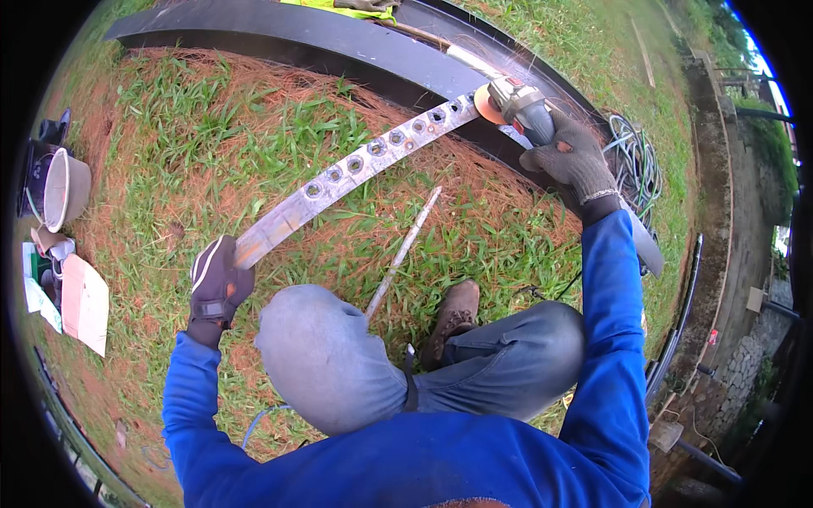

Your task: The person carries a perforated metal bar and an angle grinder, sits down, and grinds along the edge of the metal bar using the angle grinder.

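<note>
My gloved left hand (221, 284) grips the near end of a pale flat metal bar (279, 220) that runs up to the right, with a row of several ragged-edged holes. Its far part reaches a long dark steel beam (254, 38). My gloved right hand (572, 161) is closed around an angle grinder (527, 110). The grinder's orange disc (489, 105) is at the bar's far end; I cannot tell whether they touch. A narrow metal piece (402, 254) lies on the grass below the bar.
Buckets (68, 190) and cardboard (85, 305) lie on the grass at the left. A yellow cloth (339, 10) and a pole (423, 34) are on the beam. Coiled hose or cable (635, 165) lies right of my right hand, before a concrete edge (713, 254).
</note>
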Tool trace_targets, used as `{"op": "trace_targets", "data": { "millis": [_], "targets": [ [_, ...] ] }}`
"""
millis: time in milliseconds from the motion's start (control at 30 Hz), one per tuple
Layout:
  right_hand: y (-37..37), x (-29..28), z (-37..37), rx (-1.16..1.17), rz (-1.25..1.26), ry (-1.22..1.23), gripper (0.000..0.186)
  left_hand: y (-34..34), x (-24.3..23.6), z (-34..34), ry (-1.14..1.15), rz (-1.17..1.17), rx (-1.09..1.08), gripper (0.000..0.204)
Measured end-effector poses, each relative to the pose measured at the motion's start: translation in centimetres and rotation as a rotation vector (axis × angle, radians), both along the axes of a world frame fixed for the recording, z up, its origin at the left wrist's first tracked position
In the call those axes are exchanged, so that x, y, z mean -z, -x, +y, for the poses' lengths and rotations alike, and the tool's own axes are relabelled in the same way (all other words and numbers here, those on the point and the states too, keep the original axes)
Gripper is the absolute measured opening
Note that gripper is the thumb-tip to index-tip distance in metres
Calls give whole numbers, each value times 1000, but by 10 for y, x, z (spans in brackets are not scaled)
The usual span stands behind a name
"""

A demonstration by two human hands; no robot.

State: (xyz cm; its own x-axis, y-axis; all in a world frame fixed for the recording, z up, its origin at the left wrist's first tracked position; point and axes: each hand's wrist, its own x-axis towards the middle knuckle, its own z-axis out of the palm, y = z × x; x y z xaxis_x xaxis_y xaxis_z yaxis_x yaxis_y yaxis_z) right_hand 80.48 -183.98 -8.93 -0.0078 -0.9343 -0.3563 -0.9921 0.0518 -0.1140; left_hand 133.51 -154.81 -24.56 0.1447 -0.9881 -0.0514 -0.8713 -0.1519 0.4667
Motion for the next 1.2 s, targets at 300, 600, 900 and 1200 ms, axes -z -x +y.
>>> {"op": "trace_targets", "data": {
  "millis": [300, 600, 900, 1200],
  "targets": [
    [-30, -11, 11, -54, -49, 0, 83, 2, 1, 3, 17, 31, -4, 21],
    [-19, -4, 8, -69, -116, -40, 72, 3, 1, 1, 12, 46, -6, 19],
    [-26, -16, 12, -37, -95, -100, 74, 5, -3, -1, -8, 9, -2, 17],
    [-40, -23, 8, 2, -70, -165, 75, 6, -5, 2, 19, -21, -7, 19]
  ]
}}
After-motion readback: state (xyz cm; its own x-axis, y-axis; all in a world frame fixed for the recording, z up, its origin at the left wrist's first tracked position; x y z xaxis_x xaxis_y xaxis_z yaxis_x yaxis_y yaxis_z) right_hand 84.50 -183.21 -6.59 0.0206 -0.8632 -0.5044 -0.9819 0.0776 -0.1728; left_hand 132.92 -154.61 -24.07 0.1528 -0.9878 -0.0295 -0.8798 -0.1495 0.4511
